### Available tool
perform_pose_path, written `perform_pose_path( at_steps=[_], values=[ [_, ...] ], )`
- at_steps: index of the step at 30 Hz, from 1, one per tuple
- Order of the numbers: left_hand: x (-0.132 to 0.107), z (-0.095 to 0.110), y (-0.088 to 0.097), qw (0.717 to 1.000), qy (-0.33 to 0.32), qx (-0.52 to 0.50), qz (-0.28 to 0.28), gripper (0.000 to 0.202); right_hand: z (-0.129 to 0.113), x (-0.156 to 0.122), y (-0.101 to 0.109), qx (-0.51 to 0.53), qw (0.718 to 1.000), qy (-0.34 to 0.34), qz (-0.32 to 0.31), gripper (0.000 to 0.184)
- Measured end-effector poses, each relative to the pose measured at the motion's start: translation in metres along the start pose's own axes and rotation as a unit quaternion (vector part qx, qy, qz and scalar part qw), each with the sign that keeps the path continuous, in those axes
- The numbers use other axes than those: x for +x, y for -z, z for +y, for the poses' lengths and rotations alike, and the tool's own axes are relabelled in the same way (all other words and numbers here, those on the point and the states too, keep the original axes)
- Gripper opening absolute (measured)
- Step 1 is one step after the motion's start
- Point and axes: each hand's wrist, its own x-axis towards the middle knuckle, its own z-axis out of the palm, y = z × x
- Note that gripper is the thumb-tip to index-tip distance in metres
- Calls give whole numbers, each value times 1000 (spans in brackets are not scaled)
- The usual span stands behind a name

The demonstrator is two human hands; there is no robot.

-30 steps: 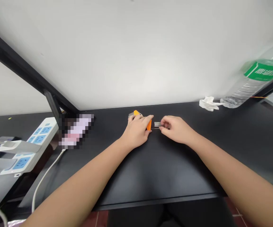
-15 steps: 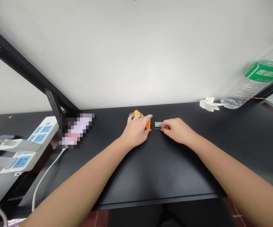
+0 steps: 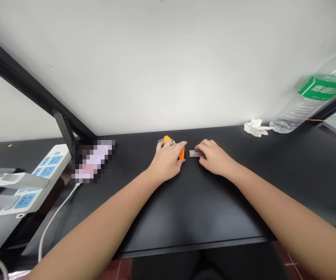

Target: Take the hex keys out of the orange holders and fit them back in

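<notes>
Head camera: a pale wall (image 3: 168,70) fills the top of your view, and below it runs the black table (image 3: 202,210) you are working on. At the far right a large clear bottle (image 3: 310,91) with a green label stands near the wall, leaning outward in this view. To your left lies a white power strip (image 3: 46,171) with blue sockets and plugs in it; between it and you, a flat thing (image 3: 94,161) is pixelated, with a white cable (image 3: 40,249) running from its near end. Your left hand (image 3: 168,161) rests palm down mid-table, thumb and fingers closed around an orange piece (image 3: 181,153) that it largely covers. Your right hand (image 3: 214,156) is just beside it, fingers half curled over a row of metal rods (image 3: 194,153); you cannot tell from here whether they are pinched. A crumpled tissue (image 3: 256,127) lies by the bottle's base. Those rods lie side by side in the gap, their ends pointing toward the orange piece, apart from it. Thinner pins (image 3: 161,141) show past your left fingertips.
</notes>
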Motion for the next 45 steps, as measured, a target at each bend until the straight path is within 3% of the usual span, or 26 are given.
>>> perform_pose_path(
  at_steps=[34,40,45],
  values=[
    [-1,0,0,1000,-6,-10,-4,60,1,1,0,44,999,-27,2,36],
    [-2,1,1,1000,-2,-17,-5,61,17,4,7,61,996,-51,49,28],
    [-2,2,2,1000,-9,-26,-7,59,35,6,22,64,992,-108,7,17]
  ],
)
